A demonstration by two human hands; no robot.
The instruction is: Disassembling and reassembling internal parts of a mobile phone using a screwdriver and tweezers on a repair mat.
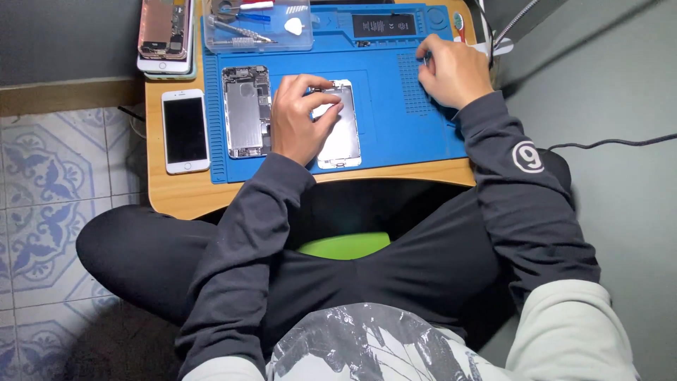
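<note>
On top of the low wooden worktop (169,201), a blue silicone repair mat (395,134) takes up most of the surface, and its near edge sits close to the rim above the person's crossed legs. An opened phone body with bare circuitry (246,111) lies on the mat's left part, just beside a white phone with a dark screen (185,130) resting on bare wood. Between them and the mat's middle lies a silver metal phone back plate (343,134); the left hand (300,118) covers its upper left, fingers curled and pinching something at its top edge, too small to make out. The right hand (453,70) rests loosely clenched on the mat's ridged right area; I cannot tell whether it holds anything. A clear plastic tray with small tools (257,27) sits at the back.

Risks, as I judge them: a slip of the pinching fingers could bend the plate or fling a tiny part off the worktop; a sleeve could drag the white phone over the edge.
</note>
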